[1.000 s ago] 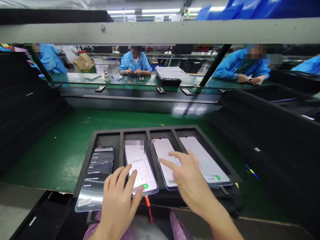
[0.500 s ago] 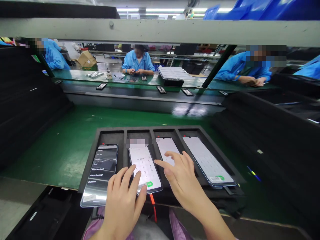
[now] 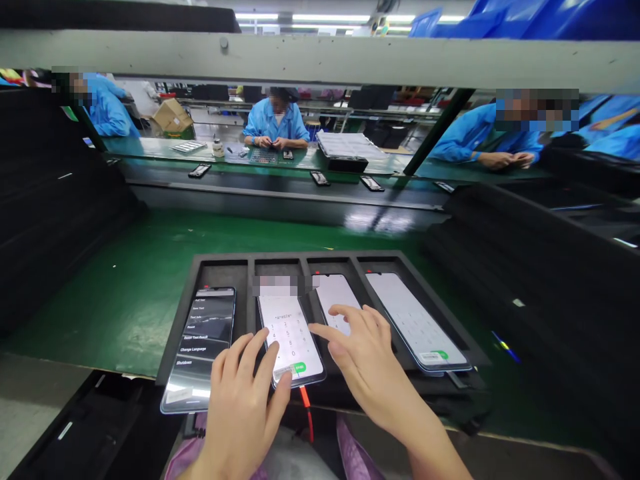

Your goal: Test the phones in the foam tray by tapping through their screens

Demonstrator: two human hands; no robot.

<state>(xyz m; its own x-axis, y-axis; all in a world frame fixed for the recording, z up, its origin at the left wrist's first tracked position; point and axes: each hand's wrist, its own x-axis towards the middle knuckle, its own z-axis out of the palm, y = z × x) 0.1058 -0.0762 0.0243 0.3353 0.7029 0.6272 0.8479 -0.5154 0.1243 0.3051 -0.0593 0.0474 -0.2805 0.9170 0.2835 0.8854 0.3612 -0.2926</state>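
A smartphone (image 3: 300,347) showing a dial pad lies in the second slot of a black foam tray (image 3: 277,256); a red cable (image 3: 306,400) joins its lower end. Over its left edge and lower screen spread the fingers of my left hand (image 3: 247,393), holding nothing. My right hand (image 3: 365,360) reaches in from the right, index finger stretched to that phone's right edge, other fingers apart. Partly beneath my right hand is another phone (image 3: 330,287) with a pale screen. To the left, a phone (image 3: 200,353) displays a dark menu; a fourth phone (image 3: 420,320) shows a dial pad at the right.
Black panels (image 3: 55,200) (image 3: 540,287) stand on both sides of the green table (image 3: 125,293). Beyond it, a belt (image 3: 260,179) carries several phone bodies. Co-workers in blue (image 3: 277,123) sit across. A grey beam (image 3: 320,60) crosses overhead.
My left hand has shifted very slightly left, still over the same phone. My right hand has barely moved. On the belt behind, the phone bodies have slid a little left.
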